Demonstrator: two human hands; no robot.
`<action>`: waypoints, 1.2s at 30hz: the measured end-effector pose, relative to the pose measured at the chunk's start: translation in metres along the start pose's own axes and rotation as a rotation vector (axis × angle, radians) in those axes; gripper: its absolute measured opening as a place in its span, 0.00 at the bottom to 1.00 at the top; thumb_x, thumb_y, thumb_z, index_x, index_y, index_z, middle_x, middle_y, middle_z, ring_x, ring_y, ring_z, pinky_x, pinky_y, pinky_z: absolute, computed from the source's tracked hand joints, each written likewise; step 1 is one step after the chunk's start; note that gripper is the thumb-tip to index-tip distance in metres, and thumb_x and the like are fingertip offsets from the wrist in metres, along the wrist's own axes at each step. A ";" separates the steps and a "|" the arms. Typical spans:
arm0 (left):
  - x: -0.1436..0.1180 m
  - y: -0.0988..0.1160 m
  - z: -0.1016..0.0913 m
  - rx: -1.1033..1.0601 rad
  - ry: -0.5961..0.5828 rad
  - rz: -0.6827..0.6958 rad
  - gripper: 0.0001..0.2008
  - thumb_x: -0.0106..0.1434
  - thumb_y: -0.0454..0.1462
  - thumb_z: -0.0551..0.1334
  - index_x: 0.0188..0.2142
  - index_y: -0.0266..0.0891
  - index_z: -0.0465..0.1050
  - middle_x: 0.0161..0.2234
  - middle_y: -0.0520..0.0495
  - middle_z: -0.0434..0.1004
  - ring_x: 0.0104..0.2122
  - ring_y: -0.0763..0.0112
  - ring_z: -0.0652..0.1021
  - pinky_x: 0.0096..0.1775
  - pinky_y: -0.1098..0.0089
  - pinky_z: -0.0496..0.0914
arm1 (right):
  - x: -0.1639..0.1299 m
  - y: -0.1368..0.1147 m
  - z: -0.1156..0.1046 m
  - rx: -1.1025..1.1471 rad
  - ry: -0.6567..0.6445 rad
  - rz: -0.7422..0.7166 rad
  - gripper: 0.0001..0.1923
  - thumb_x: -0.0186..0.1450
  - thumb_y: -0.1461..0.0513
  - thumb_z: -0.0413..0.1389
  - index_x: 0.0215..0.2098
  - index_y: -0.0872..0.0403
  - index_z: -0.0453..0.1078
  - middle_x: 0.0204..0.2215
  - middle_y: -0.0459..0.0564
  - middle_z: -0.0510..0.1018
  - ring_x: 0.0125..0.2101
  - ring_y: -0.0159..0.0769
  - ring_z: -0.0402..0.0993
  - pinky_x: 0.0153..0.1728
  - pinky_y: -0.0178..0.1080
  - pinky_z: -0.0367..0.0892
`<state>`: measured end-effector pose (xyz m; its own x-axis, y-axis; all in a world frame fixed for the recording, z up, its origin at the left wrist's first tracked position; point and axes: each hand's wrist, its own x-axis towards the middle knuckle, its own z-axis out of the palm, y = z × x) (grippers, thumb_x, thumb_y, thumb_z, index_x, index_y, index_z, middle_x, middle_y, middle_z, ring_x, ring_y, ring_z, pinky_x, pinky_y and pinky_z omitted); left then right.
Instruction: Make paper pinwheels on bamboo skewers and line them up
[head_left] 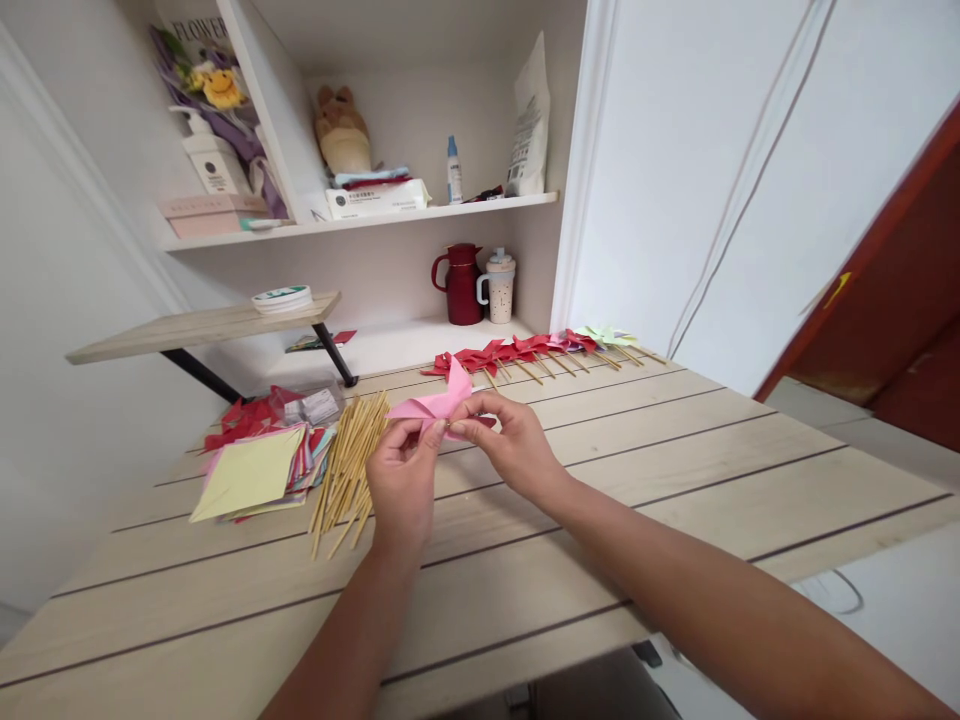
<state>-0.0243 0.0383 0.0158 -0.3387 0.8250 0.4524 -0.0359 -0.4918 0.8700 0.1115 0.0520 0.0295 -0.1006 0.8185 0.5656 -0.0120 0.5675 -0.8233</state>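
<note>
A pink paper pinwheel [437, 402] is held up over the table between both hands. My left hand [405, 475] pinches its lower edge, thumb toward the centre. My right hand [510, 435] grips it from the other side, its fingertips meeting the left thumb at the middle. Something small shows at the fingertips, too small to name. Close to my left hand lies a pile of thin wooden sticks [341, 470]. Left of the sticks is a stack of coloured paper squares [251, 473], pale yellow on top.
Finished-looking red, pink and green pinwheels on sticks [525, 350] line the table's back edge. Red paper [247, 422] and a clear packet [311, 405] lie under a small raised shelf [202, 325]. A dark red jug [461, 285] and a speckled cup [500, 287] stand behind.
</note>
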 end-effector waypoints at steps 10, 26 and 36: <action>-0.002 -0.001 0.000 0.072 0.046 0.073 0.08 0.56 0.42 0.71 0.30 0.40 0.79 0.29 0.51 0.77 0.32 0.70 0.76 0.36 0.70 0.70 | -0.003 -0.003 0.008 0.071 0.045 0.014 0.06 0.61 0.59 0.63 0.30 0.52 0.73 0.29 0.45 0.77 0.32 0.34 0.71 0.37 0.38 0.66; -0.004 0.005 0.004 -0.029 0.061 -0.004 0.07 0.54 0.40 0.72 0.29 0.40 0.79 0.28 0.52 0.77 0.30 0.71 0.75 0.36 0.71 0.71 | -0.002 -0.005 0.007 0.107 0.008 0.053 0.04 0.62 0.61 0.62 0.30 0.52 0.73 0.30 0.45 0.77 0.33 0.33 0.72 0.37 0.37 0.68; -0.004 0.004 0.003 0.029 0.091 0.034 0.08 0.53 0.41 0.72 0.30 0.40 0.80 0.30 0.50 0.78 0.32 0.70 0.76 0.37 0.70 0.70 | -0.002 -0.005 0.007 0.150 0.000 0.077 0.05 0.61 0.59 0.63 0.30 0.52 0.73 0.29 0.45 0.77 0.32 0.34 0.71 0.37 0.37 0.68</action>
<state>-0.0201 0.0339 0.0186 -0.4237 0.7782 0.4634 0.0040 -0.5100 0.8602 0.1047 0.0467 0.0323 -0.1069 0.8591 0.5005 -0.1525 0.4833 -0.8621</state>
